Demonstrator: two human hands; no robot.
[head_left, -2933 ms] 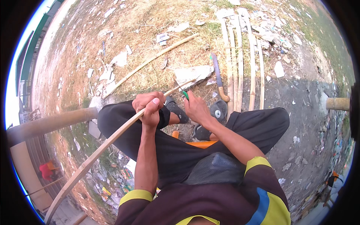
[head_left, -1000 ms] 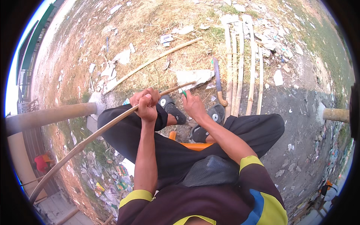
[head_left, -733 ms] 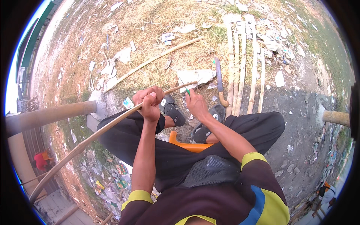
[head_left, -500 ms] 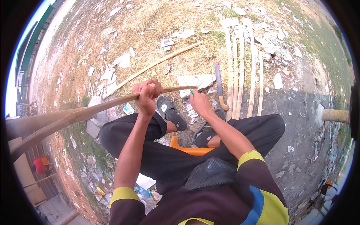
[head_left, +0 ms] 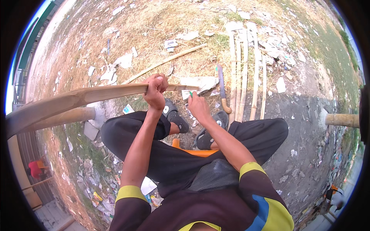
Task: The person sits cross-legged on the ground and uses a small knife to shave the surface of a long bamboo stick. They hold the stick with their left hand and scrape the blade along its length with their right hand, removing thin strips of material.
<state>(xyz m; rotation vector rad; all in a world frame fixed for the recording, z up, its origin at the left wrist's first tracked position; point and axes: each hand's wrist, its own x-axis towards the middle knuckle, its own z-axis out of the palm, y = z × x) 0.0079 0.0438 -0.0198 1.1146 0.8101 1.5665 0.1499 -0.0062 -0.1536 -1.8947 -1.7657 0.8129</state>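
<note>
My left hand [head_left: 156, 92] is closed around a long split bamboo strip [head_left: 111, 90], near its narrow end. The strip runs off to the left, where its wide near part looms large. My right hand [head_left: 199, 107] is closed on a small green tool [head_left: 190, 93], just below the strip's tip. Most of that tool is hidden by the fingers, so its kind is unclear. On the ground to the right of my right hand lies a large knife [head_left: 222, 86] with a dark blade and a curved wooden handle.
Several bamboo strips [head_left: 254, 73] lie side by side at the right, and another bamboo strip [head_left: 169, 59] lies slanted ahead. Bamboo poles stand at the left [head_left: 65, 117] and right [head_left: 341, 120]. Scraps litter the ground. An orange seat [head_left: 200, 153] is beneath me.
The left part of the bamboo strip has swung upward, so it lies more level. My left hand has risen and shifted slightly right, while my right hand has shifted left with the green tool.
</note>
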